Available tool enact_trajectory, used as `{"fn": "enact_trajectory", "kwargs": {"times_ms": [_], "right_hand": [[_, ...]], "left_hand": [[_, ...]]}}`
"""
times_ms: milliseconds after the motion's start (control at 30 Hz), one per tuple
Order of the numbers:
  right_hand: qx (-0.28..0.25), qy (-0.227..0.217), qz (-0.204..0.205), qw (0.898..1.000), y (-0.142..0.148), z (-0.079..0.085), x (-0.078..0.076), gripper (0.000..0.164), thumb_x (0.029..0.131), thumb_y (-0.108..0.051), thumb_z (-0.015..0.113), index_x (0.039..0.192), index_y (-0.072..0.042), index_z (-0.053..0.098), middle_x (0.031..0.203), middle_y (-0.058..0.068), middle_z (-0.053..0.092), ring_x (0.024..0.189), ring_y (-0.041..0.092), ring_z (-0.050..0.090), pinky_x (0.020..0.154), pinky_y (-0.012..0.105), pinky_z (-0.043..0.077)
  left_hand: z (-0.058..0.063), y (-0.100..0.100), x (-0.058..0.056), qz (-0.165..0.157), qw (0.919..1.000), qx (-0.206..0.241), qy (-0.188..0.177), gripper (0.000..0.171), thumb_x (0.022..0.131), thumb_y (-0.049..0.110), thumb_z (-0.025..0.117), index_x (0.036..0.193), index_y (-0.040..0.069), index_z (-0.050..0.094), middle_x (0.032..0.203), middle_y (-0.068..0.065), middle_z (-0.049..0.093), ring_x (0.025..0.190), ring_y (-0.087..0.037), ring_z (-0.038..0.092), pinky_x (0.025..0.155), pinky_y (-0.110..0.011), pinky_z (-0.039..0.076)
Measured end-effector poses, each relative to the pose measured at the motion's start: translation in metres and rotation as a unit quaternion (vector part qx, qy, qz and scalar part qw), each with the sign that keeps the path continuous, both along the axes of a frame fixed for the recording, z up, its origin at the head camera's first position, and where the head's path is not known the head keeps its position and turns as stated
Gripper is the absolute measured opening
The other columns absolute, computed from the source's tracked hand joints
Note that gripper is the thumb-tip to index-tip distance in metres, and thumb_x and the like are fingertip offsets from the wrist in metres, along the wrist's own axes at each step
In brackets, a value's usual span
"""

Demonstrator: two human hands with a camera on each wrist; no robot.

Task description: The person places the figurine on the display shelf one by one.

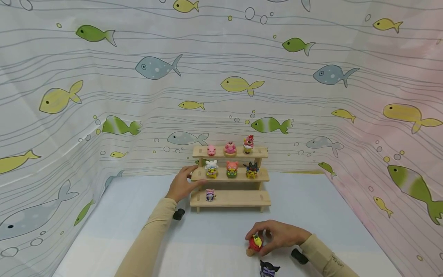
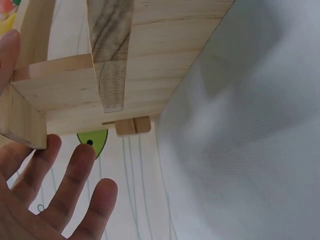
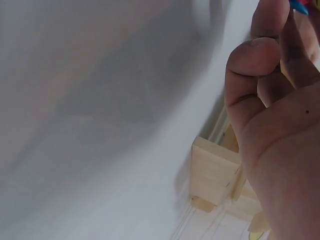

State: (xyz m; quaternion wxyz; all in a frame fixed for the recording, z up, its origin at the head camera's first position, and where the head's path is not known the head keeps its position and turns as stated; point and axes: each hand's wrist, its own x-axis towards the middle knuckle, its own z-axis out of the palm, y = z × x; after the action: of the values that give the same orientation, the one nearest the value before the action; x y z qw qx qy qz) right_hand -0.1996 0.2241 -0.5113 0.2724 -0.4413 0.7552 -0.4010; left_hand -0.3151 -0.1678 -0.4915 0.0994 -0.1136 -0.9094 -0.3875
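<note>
A three-tier wooden display shelf [image 1: 235, 198] stands at the back of the table. My left hand [image 1: 181, 184] holds the left end of its middle board; in the left wrist view the thumb [image 2: 7, 57] lies over the board and the other fingers [image 2: 80, 170] spread by its end. Above the table in front of the shelf, my right hand [image 1: 277, 235] pinches a red and yellow figurine [image 1: 255, 243] between thumb and fingers. Only a bit of it shows in the right wrist view, past the curled fingers [image 3: 255, 57]. A black and purple figurine [image 1: 268, 269] stands just below that hand, cut off by the frame's edge.
Pink figurines, among them a pig head [image 1: 211, 150], line the top board. Three more, including a dark-eared one [image 1: 251, 170], occupy the middle board. One pink and purple figurine [image 1: 210, 195] sits at the bottom board's left. Behind hangs a fish-patterned cloth [image 1: 214, 69].
</note>
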Motion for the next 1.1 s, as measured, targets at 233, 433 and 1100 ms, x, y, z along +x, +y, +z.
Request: {"fn": "enact_trajectory", "kwargs": {"times_ms": [233,433,1100], "right_hand": [[-0.016,0.026,-0.009,0.999,-0.005,-0.001,-0.001,0.043,0.091,-0.027,0.079,0.13,-0.015,0.066,0.119,-0.007,0.068,0.085,0.024,0.061,0.067,0.025,0.047],[-0.003,0.019,-0.038,0.999,-0.009,-0.001,0.001,0.04,0.091,-0.03,0.079,0.127,-0.018,0.068,0.112,-0.01,0.069,0.083,0.019,0.059,0.066,0.023,0.047],[0.005,0.073,-0.034,0.997,-0.019,0.004,0.004,0.039,0.087,-0.038,0.081,0.119,-0.022,0.067,0.11,-0.014,0.067,0.086,0.015,0.059,0.075,0.025,0.052]], "left_hand": [[0.0,0.0,-0.001,0.001,1.0,-0.002,-0.002,0.087,0.079,0.068,0.075,0.149,0.021,0.052,0.143,-0.007,0.052,0.112,-0.027,0.059,0.085,-0.046,0.053],[-0.001,0.0,0.0,0.0,1.0,-0.002,-0.006,0.087,0.08,0.067,0.075,0.15,0.021,0.051,0.143,-0.007,0.052,0.112,-0.027,0.059,0.085,-0.046,0.053],[0.0,0.0,0.0,0.002,0.9999,0.001,-0.01,0.087,0.08,0.068,0.074,0.15,0.022,0.051,0.145,-0.006,0.051,0.113,-0.026,0.058,0.084,-0.045,0.052]]}}
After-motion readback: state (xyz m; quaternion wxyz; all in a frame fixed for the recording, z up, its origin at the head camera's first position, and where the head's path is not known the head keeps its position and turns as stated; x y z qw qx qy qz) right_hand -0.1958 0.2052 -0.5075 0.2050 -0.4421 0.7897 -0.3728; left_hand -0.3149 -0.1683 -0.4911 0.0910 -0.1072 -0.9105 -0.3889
